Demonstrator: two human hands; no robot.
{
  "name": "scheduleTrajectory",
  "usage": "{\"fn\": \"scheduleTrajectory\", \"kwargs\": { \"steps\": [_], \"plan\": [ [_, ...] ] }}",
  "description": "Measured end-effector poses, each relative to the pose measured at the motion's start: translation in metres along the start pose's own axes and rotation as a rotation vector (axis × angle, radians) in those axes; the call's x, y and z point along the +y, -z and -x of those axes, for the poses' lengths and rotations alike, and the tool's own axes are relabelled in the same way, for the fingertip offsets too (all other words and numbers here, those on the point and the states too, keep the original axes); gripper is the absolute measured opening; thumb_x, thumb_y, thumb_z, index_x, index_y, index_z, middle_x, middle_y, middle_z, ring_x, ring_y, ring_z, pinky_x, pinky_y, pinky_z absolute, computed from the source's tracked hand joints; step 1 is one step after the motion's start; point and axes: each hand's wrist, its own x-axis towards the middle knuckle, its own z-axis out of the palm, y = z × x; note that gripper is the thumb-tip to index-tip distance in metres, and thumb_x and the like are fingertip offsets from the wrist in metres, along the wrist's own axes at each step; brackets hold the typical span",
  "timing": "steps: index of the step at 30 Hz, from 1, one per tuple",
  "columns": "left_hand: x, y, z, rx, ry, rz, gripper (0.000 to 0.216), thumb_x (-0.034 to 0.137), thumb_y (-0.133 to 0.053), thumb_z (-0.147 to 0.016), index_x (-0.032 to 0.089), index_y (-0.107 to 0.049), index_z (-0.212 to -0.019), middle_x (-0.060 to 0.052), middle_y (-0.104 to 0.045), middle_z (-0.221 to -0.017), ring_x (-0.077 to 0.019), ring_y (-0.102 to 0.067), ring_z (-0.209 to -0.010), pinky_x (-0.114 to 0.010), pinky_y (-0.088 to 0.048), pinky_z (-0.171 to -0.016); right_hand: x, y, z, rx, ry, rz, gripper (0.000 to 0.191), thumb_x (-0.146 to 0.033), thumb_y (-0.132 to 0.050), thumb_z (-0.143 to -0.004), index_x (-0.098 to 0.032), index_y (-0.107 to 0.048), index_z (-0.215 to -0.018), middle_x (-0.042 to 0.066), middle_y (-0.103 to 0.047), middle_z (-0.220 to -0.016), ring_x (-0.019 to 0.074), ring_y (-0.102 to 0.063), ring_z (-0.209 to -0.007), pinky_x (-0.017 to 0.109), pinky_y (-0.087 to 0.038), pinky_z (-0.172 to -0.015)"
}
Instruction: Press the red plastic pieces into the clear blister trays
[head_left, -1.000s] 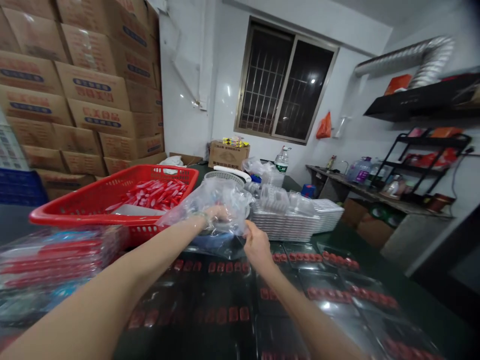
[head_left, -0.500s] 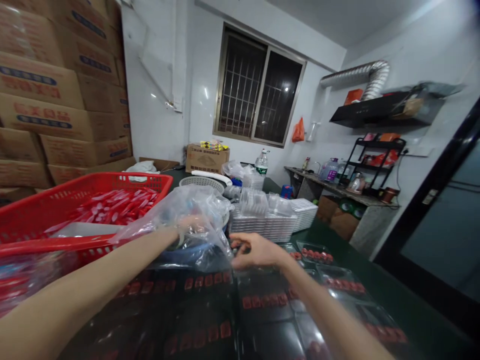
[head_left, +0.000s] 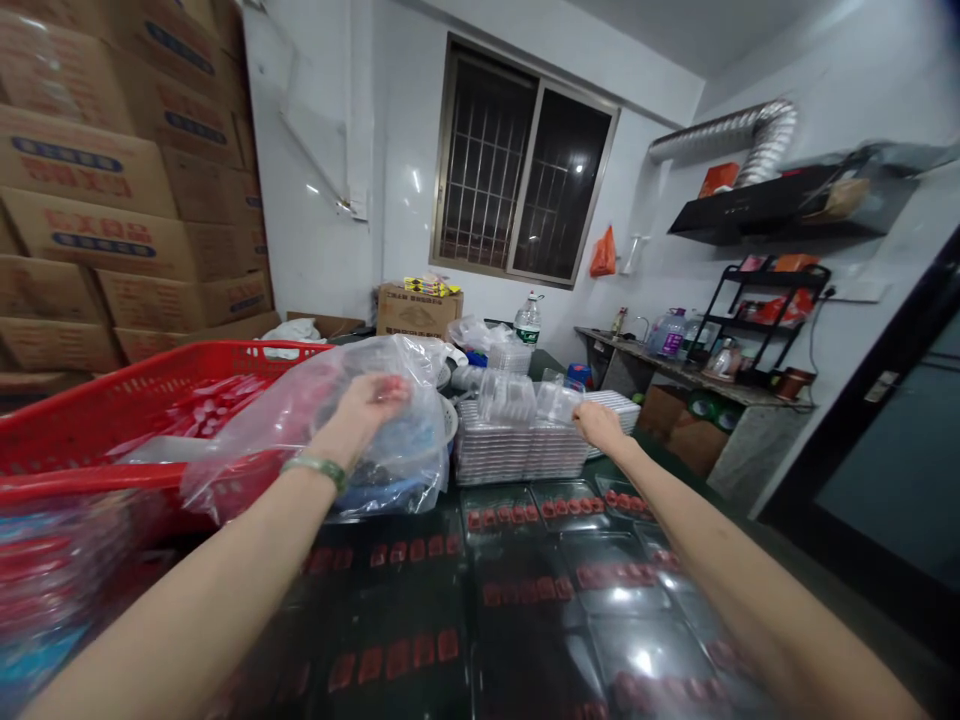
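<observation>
My left hand (head_left: pixel 373 400) is raised in front of a large clear plastic bag (head_left: pixel 255 450); its fingertips are smeared by motion, so whether they hold anything is unclear. A green bangle (head_left: pixel 319 470) circles that wrist. My right hand (head_left: pixel 598 425) is closed at the edge of a clear plastic tray (head_left: pixel 556 402), on top of stacked clear trays (head_left: pixel 491 455). Below both hands, several clear trays with rows of small red pieces (head_left: pixel 501 515) lie across the dark green table (head_left: pixel 442 530).
On the left stands a red basket (head_left: pixel 135 395) of red-and-white packets, with stacked cardboard cartons (head_left: pixel 90 230) behind it. A small carton (head_left: pixel 420 312) and a water bottle (head_left: pixel 528 322) stand at the back. Further right is a counter (head_left: pixel 675 365) with bottles.
My left hand has come up from the bag's opening, and the bag has shifted left. My right hand has moved right and away to the tray on the stack.
</observation>
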Motion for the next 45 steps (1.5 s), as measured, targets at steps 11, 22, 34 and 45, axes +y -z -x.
{"fn": "scheduleTrajectory", "kwargs": {
  "steps": [11, 22, 34, 45],
  "plan": [
    [-0.007, 0.005, 0.026, -0.154, 0.065, 0.035, 0.022, 0.012, -0.037, -0.084, 0.009, -0.049, -0.066, -0.003, -0.046, -0.057, -0.0068, -0.044, -0.045, -0.011, -0.029, -0.029, -0.01, 0.021, -0.004, 0.098, -0.025, 0.125, 0.02, -0.02, -0.042, -0.085, -0.011, -0.054, -0.098, 0.011, -0.056, -0.096, 0.0193, -0.057, -0.087, 0.032, -0.043, -0.072],
    [-0.016, 0.046, 0.194, -0.157, 0.077, 0.009, 0.021, 0.017, -0.036, -0.085, 0.012, -0.05, -0.071, 0.0, -0.042, -0.058, -0.0034, -0.038, -0.04, -0.008, -0.025, -0.027, 0.008, 0.069, 0.136, 0.636, -0.028, 0.134, 0.027, -0.03, -0.035, -0.084, -0.012, -0.056, -0.086, 0.01, -0.056, -0.084, 0.016, -0.052, -0.071, 0.025, -0.028, -0.053],
    [-0.109, 0.089, 0.295, -0.06, 0.44, 0.029, 0.025, 0.011, -0.045, -0.075, 0.007, -0.056, -0.097, -0.009, -0.052, -0.078, -0.0089, -0.048, -0.052, -0.013, -0.031, -0.029, -0.128, 0.031, 0.363, 0.305, 0.561, -0.029, 0.012, -0.013, -0.049, -0.075, -0.02, -0.048, -0.064, 0.0, -0.046, -0.061, 0.0142, -0.041, -0.056, 0.029, -0.026, -0.052],
    [-0.138, 0.126, 0.305, 0.038, 0.305, 0.005, 0.014, 0.026, -0.06, -0.072, 0.014, -0.053, -0.074, -0.002, -0.054, -0.067, -0.0025, -0.042, -0.041, -0.01, -0.021, -0.029, -0.219, -0.007, 0.36, -0.01, 0.548, -0.241, 0.006, -0.014, -0.051, -0.074, -0.018, -0.055, -0.074, 0.004, -0.055, -0.074, 0.0169, -0.054, -0.059, 0.026, -0.037, -0.048]
  ]
}}
